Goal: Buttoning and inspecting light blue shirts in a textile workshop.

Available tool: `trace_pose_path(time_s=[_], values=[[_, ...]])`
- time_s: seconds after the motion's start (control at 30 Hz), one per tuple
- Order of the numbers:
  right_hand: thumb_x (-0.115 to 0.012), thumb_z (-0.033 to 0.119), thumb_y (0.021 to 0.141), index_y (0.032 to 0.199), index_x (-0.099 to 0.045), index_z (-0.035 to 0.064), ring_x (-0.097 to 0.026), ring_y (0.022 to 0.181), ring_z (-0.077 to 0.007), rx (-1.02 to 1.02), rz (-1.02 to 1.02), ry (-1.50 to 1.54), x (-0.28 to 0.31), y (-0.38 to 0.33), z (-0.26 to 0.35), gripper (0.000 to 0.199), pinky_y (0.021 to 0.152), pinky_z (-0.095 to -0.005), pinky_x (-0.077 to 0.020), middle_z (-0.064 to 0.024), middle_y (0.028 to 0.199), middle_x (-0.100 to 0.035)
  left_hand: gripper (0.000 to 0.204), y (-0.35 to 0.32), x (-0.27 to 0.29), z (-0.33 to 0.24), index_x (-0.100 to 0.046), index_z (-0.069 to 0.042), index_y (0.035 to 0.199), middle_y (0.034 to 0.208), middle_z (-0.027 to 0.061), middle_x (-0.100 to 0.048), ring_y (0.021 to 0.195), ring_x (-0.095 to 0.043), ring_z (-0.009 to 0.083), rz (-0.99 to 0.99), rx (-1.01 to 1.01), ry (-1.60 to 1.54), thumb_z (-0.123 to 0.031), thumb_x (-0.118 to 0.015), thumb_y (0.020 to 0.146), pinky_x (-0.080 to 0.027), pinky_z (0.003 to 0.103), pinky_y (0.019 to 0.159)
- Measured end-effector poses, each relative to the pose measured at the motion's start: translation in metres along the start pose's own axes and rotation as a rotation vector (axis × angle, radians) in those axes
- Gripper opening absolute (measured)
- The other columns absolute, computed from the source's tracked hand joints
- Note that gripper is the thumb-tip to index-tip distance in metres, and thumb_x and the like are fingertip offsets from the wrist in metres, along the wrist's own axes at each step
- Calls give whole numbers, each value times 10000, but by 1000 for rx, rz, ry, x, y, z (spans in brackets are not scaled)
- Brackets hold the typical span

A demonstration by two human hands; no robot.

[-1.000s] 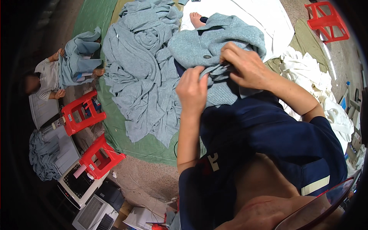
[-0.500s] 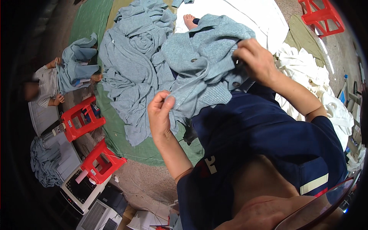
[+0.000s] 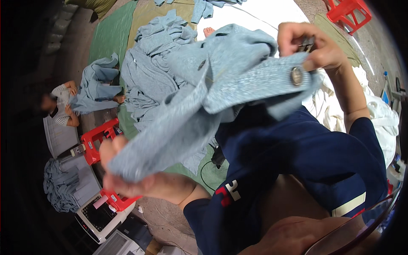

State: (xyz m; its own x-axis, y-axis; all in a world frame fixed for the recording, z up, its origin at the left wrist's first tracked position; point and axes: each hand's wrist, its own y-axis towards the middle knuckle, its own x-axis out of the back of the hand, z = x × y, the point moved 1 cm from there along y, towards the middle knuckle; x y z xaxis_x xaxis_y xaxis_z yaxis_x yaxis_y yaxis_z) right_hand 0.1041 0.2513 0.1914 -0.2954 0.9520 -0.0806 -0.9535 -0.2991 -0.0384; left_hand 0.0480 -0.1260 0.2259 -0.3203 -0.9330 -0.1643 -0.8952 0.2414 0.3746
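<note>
A light blue knit cardigan (image 3: 242,87) is stretched up between my hands, close in front of my chest. My left hand (image 3: 129,182), smeared by motion, grips one lower end of the knit. At the upper right my right hand (image 3: 325,49) is closed on the ribbed edge, beside a round button (image 3: 296,76). A small dark metal tool, which looks like thread snips (image 3: 307,43), also sits in the right hand's grip. Another button (image 3: 202,65) shows farther back on the cloth. Part of the cardigan sags over my dark blue shirt.
Beyond the cardigan lies a heap of blue knitwear (image 3: 148,76) on a green sheet (image 3: 106,36). White knits (image 3: 380,114) are piled at the right. At the left sit a person in a striped top (image 3: 63,100) with blue knitwear and red stools (image 3: 91,142). Another red stool (image 3: 348,15) stands far right.
My hands have spread apart, pulling the cardigan taut and lifting it nearer. The left hand went left and down, the right hand up and right. The metal tool now shows.
</note>
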Motion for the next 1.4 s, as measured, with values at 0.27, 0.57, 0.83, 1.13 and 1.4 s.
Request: trace_pose_path(time_s=[0.27, 0.57, 0.83, 1.13, 1.4], values=[[-636, 38, 764, 921, -564, 53, -624, 789, -255, 176, -290, -1241, 43, 26, -81, 174, 712, -371, -499, -99, 845, -619, 177, -7, -23, 94, -646, -18, 914, 858, 34, -662, 761, -595, 107, -118, 555, -46, -35, -720, 754, -451, 246, 754], [-701, 70, 734, 1052, -523, 81, -527, 1063, -291, 330, -317, -1059, -15, 24, -114, 364, 833, -410, -476, -87, 1070, -517, 206, -44, -13, 142, -615, -23, 924, 874, 45, -680, 772, -619, 124, -114, 711, -353, -89, -744, 777, -462, 250, 756], [-624, -55, 755, 975, -613, 40, -668, 842, -244, 143, -334, -645, 7, 29, -129, 240, 709, -339, -517, -107, 894, -681, 305, -59, -3, 120, -620, 11, 1007, 945, 116, -692, 846, -667, 202, -139, 694, -353, -3, -702, 714, -516, 314, 820], [-614, 104, 786, 895, -635, 24, -640, 727, -210, 1011, -73, -892, -58, 21, -52, 137, 576, -312, -528, -94, 901, -641, 99, -9, -83, 96, -662, 22, 890, 819, -1, -586, 765, -539, 91, 140, 568, 37, -17, -698, 807, -424, 236, 713], [-593, 102, 763, 914, -603, 30, -601, 630, -206, 857, -182, -922, -58, 56, -89, 168, 526, -309, -496, -79, 877, -562, 232, -4, -77, 133, -629, 36, 990, 914, -5, -621, 846, -547, 69, 144, 683, -98, -24, -737, 793, -440, 211, 764]])
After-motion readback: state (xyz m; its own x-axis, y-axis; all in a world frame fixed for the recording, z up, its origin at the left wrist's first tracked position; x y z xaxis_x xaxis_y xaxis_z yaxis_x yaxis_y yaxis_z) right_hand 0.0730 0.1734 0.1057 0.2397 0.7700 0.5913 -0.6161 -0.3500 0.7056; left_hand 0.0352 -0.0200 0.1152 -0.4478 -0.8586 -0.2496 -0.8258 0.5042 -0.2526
